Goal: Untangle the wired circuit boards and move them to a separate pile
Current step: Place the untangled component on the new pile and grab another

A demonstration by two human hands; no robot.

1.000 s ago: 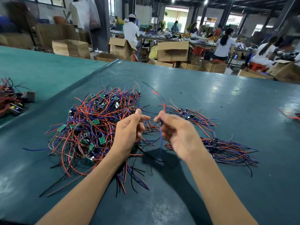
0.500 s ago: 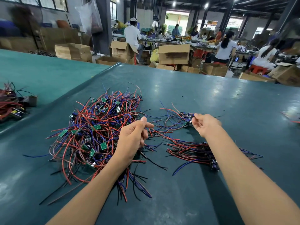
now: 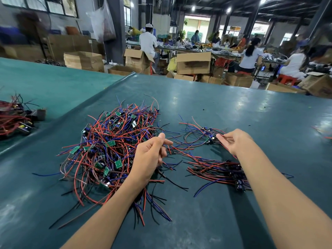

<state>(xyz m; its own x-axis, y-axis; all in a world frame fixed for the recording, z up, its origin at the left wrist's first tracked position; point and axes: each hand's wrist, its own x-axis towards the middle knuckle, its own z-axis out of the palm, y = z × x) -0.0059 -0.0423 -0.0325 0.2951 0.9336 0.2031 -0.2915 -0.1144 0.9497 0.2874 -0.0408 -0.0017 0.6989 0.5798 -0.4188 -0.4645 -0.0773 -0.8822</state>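
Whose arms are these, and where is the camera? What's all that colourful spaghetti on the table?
No machine here: these are a person's two bare arms, filmed by a camera worn on the head, looking down. The spaghetti is a tangled pile of red, blue and black wires joined to little green circuit boards, on a green table. The right hand reaches a loose board near a tidier sorted pile. The left hand, fingers curled, sits over the tangle; whether either hand truly grips wires, I cannot tell. Behind, other people work among cardboard boxes.
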